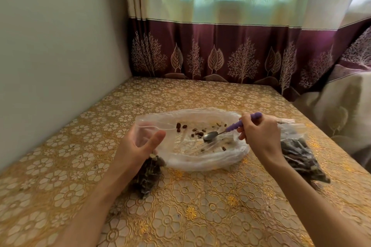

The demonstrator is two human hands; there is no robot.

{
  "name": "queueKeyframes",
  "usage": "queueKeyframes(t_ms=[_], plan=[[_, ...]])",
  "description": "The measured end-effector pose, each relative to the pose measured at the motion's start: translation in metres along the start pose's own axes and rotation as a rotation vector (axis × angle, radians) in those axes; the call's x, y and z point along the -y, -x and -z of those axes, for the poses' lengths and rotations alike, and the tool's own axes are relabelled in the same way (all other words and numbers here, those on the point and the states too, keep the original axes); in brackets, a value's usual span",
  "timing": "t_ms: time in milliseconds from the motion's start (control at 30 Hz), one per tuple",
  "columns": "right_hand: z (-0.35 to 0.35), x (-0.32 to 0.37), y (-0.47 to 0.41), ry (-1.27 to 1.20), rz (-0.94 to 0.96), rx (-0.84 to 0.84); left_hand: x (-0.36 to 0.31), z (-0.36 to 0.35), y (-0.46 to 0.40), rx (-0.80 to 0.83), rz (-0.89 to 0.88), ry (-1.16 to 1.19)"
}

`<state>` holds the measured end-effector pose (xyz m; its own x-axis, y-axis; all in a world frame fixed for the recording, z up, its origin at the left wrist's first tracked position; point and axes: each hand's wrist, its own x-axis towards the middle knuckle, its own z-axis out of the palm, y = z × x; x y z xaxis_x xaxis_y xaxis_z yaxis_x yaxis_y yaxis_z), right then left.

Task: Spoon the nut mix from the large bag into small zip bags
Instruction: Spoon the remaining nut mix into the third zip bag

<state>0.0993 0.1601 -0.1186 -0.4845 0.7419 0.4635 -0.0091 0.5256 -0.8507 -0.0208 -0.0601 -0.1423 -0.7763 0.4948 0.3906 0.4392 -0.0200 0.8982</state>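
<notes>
A large clear plastic bag (202,158) lies open and nearly flat in the middle of the table, with a few scattered nuts and raisins (197,133) inside. My right hand (259,133) grips the purple handle of a metal spoon (210,136), whose bowl rests inside the large bag. My left hand (138,146) holds the open mouth of a small zip bag (149,176), its fingers inside the opening and its thumb outside. That small bag is filled with dark nut mix at the bottom, partly hidden by my wrist.
A second small zip bag (301,156) full of nut mix lies to the right, behind my right forearm. The table (200,216) has a gold floral cover. A wall stands at the left, a curtain (220,52) at the back, draped fabric at the right.
</notes>
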Motion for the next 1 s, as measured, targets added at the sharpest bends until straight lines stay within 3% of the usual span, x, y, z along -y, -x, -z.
queueKeyframes(t_ms=[667, 833, 1000], plan=[[-0.074, 0.006, -0.020, -0.074, -0.097, 0.187, 0.004, 0.001, -0.002, -0.079, -0.012, 0.046], [-0.089, 0.003, -0.014, -0.251, -0.277, 0.239, 0.006, 0.002, -0.003, -0.083, -0.004, 0.063], [-0.085, 0.000, -0.011, -0.518, -0.522, 0.407, 0.006, 0.003, -0.003, -0.098, -0.023, 0.043]])
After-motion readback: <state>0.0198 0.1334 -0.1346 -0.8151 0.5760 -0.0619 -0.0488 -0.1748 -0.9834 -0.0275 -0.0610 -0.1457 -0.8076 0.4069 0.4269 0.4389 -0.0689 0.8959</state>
